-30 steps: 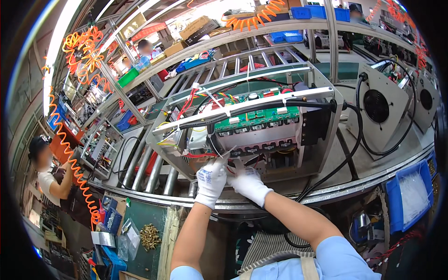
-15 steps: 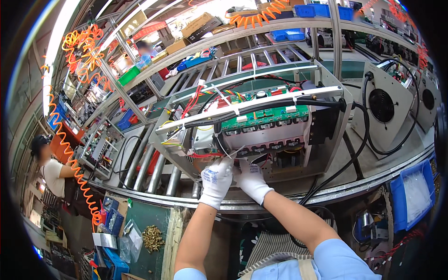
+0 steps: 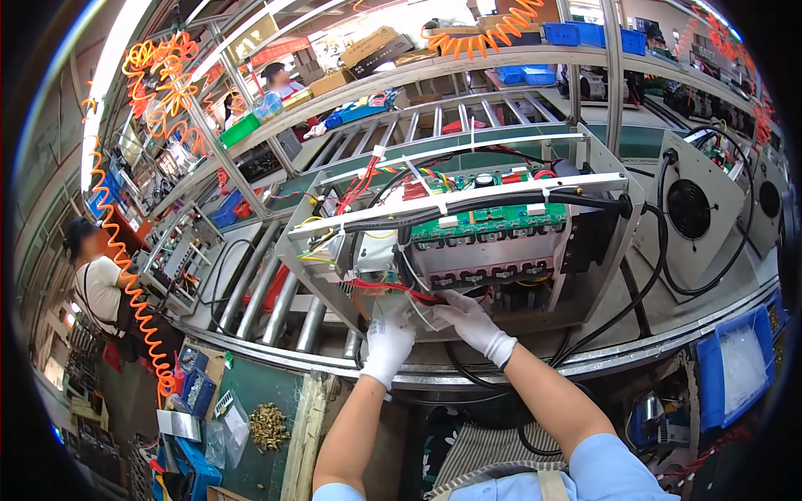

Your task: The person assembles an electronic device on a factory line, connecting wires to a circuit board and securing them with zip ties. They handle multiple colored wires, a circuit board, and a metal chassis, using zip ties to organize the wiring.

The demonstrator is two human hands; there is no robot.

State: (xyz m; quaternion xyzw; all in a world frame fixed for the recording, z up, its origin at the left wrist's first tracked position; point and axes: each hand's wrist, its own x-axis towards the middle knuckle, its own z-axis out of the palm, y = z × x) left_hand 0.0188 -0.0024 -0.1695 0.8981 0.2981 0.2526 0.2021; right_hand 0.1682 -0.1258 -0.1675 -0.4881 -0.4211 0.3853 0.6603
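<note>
In front of me stands an open grey metal chassis (image 3: 322, 282) with a green circuit board (image 3: 493, 221) inside. At its lower front edge, a thin white cable tie (image 3: 415, 277) hangs in a curve beside a bundle of red wires (image 3: 383, 286). My right hand (image 3: 474, 324), in a white glove, pinches at the tie from the right, close to the wires. My gloved left hand (image 3: 390, 338) is closed just left of the tie; what its fingertips hold is hidden. A black cable (image 3: 393, 223) runs along the chassis's white front bar (image 3: 476, 199).
The chassis rests on a conveyor with metal rollers (image 3: 284, 311). Grey units with fans (image 3: 689, 209) stand at right, with black cables looping down. A blue bin (image 3: 735, 363) hangs at lower right. Brass fittings (image 3: 269, 427) lie lower left, below an orange coiled hose (image 3: 125, 284). Another person (image 3: 98, 288) works at far left.
My hands have moved slightly apart, the left lower and the right to the right. The cable tie now curves down between them. The whole view has shifted a little.
</note>
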